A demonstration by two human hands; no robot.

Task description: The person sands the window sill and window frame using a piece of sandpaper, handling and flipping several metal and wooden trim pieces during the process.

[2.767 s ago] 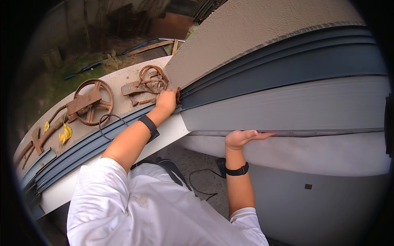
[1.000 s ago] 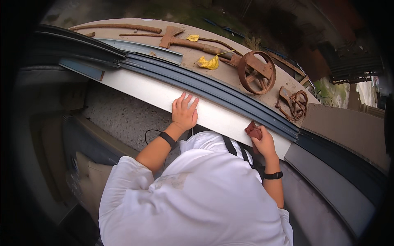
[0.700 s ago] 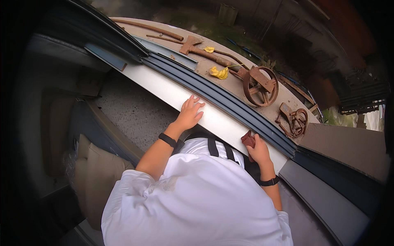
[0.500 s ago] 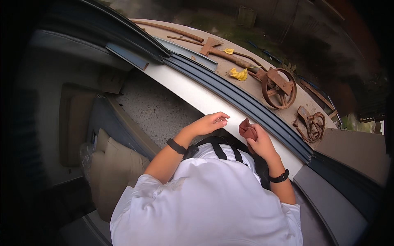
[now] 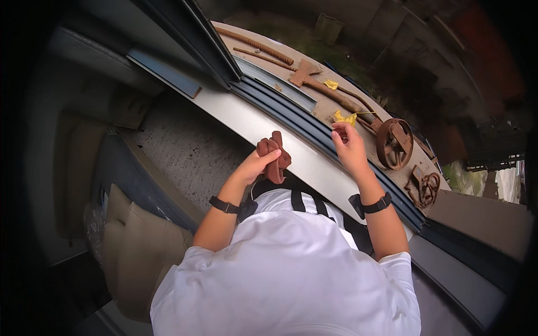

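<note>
My left hand is closed around a crumpled reddish-brown cloth, held just over the inner edge of the white window sill. My right hand reaches above the dark window track, its fingers loosely curled with a gap between thumb and fingertips. Just beyond those fingertips a yellow leaf lies on the outer ledge; whether they touch it I cannot tell. Near it rest a rusty axe, a smaller yellow leaf and a rusty spoked wheel.
Rusty rods lie at the ledge's far end, and a tangle of rusty metal at its right. A dark sash frame rises at upper left. A metal strip sits on the sill. Beige cushions are at my left.
The brown cloth has passed from my right hand to my left. My right hand has moved forward over the track towards the yellow leaf. The whole view has shifted slightly.
</note>
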